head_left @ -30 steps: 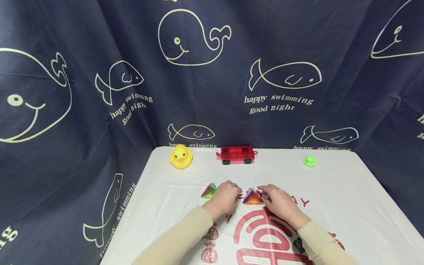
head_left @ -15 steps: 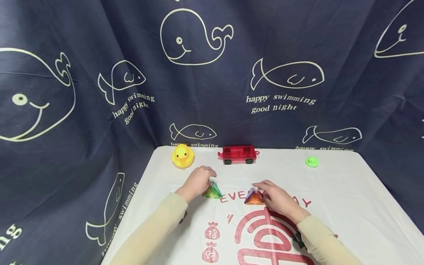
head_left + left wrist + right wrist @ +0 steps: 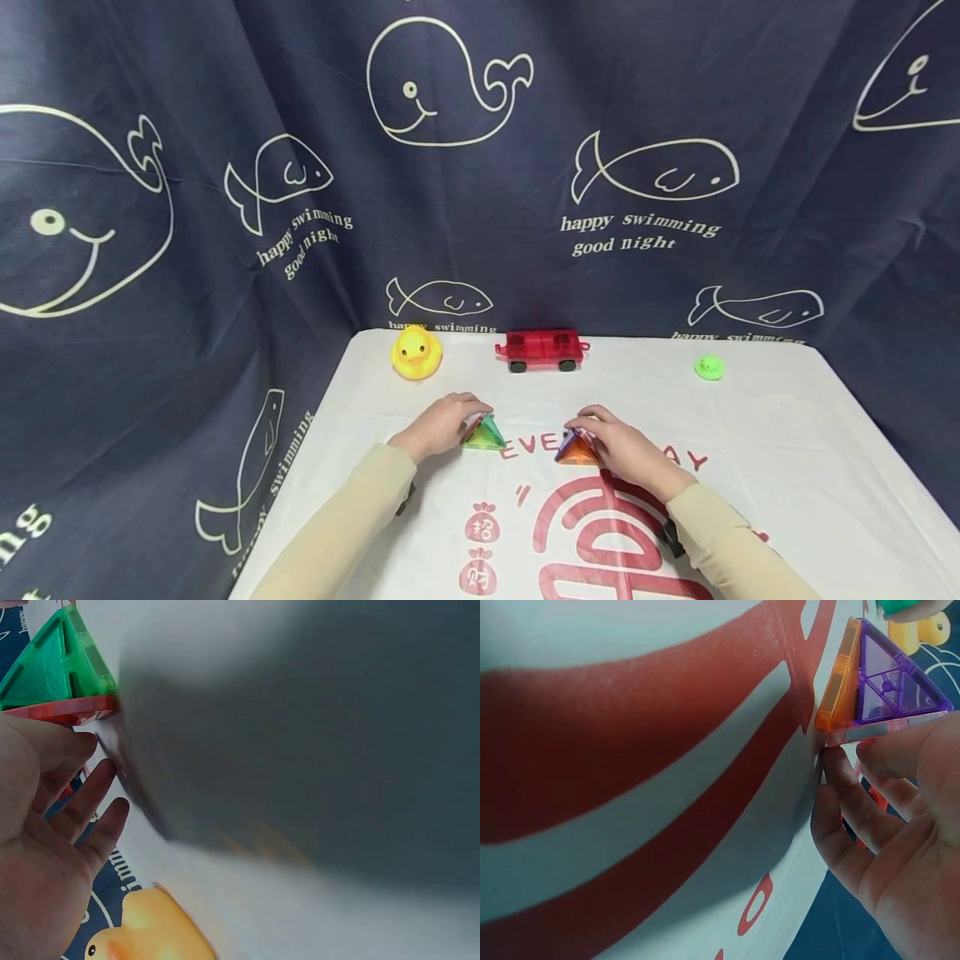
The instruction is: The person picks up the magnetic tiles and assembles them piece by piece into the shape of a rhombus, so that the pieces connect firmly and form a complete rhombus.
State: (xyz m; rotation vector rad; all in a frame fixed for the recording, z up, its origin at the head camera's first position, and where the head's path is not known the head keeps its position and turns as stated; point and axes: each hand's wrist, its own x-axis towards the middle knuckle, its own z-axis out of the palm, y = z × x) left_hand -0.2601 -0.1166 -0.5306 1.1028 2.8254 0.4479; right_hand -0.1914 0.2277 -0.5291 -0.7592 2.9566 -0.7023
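Observation:
In the head view my left hand (image 3: 442, 421) bends over a small pyramid of magnetic tiles (image 3: 486, 433) with green and red sides. Its thumb lies against the red side (image 3: 71, 709), shown in the left wrist view, and the fingers reach to the top. My right hand (image 3: 626, 446) holds a second pyramid (image 3: 577, 450) with orange, purple and clear pinkish tiles. One finger curls over its tip, while another digit lies against the clear side in the right wrist view. Both pyramids stand upright on the table, apart from each other. The fingers' far-side contact is partly hidden.
A yellow duck (image 3: 417, 353), a red wheeled car base (image 3: 542, 350) and a small green duck (image 3: 709, 367) stand along the back of the white table cover (image 3: 810, 467). A navy curtain (image 3: 525, 200) hangs behind.
My left hand has moved left, up over the green pyramid, then down onto it. The green pyramid has turned slightly. My right hand stays at the orange-purple pyramid, its finger closer round the tip.

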